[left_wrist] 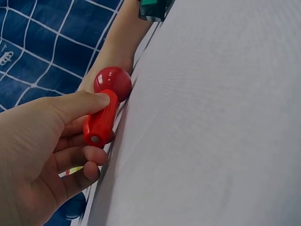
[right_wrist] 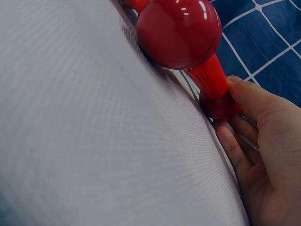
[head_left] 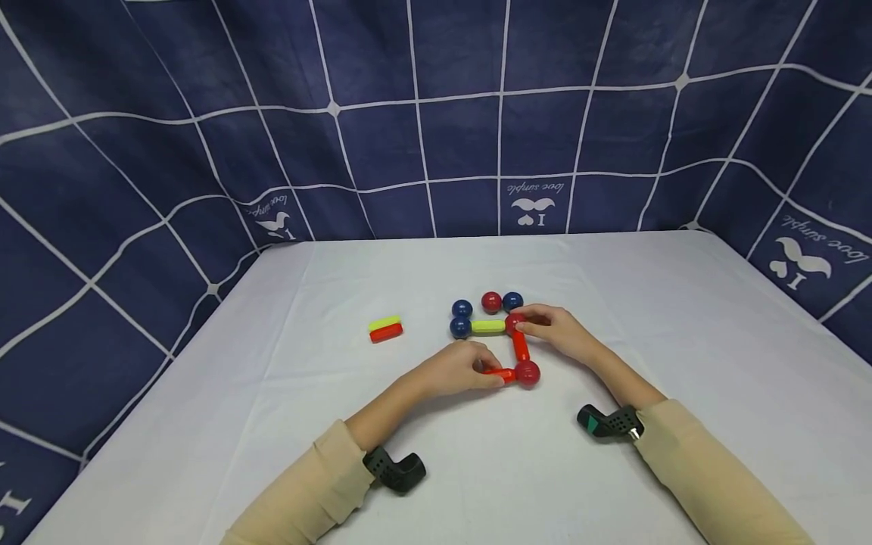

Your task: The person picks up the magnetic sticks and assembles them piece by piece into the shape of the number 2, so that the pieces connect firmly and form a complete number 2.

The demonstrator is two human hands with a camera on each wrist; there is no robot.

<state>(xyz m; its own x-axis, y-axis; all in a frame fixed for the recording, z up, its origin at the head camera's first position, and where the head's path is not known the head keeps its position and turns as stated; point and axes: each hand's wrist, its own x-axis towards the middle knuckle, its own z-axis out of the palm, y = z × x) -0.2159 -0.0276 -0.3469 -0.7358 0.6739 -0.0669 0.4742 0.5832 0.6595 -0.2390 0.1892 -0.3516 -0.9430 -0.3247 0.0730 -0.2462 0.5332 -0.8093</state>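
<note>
My left hand [head_left: 458,369] pinches a short red rod [left_wrist: 101,121] between thumb and fingers. One end of that rod meets a red ball [head_left: 527,373]. From this ball a second red rod [head_left: 521,347] runs back to another red ball [head_left: 514,324], which my right hand [head_left: 562,333] grips with thumb and fingertips. A yellow-green rod [head_left: 488,326] links the gripped ball to a blue ball [head_left: 460,328] on its left. In the right wrist view, the nearer red ball [right_wrist: 178,33] looms large, and the thumb lies at the far end of the red rod [right_wrist: 209,77].
Behind the joined pieces lie a blue ball [head_left: 462,308], a red ball [head_left: 491,302] and another blue ball [head_left: 512,301]. To the left, a yellow rod [head_left: 384,322] and a red rod [head_left: 386,333] lie side by side on the white tablecloth [head_left: 327,303]. A blue checked curtain [head_left: 456,136] stands behind.
</note>
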